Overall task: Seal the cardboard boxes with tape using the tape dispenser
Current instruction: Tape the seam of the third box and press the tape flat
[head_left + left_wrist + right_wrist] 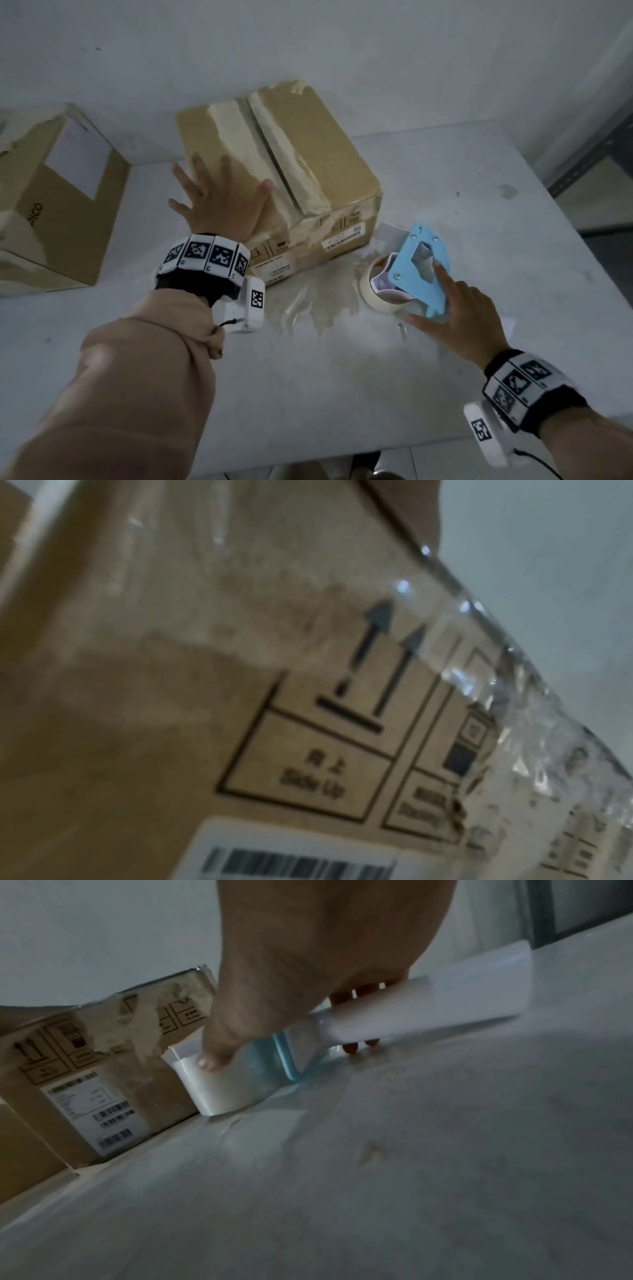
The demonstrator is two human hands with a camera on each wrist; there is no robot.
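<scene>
Grey counter (479, 192), pale wall behind. My left hand (222, 202) lies flat, fingers spread, on the brown cardboard box (325, 161) at centre frame. My right hand (459, 308), lower right, rests on the light-blue plastic tape dispenser (418, 267), thumb against its roll; whether it grips I cannot tell. The wrinkled old tape (239, 137) beside the box's top seam may stop fresh tape sticking, and the tape scraps (322, 301) stuck to the counter could snag the roll.

Grey table (445, 192), scuffed and spotted. Dead centre sits a cardboard box (308, 164); a second cardboard box (58, 219) stands far left. Right of centre, the blue tape dispenser (416, 270) rests over a white sheet (479, 988), tape scraps (318, 301) stuck flat alongside.
</scene>
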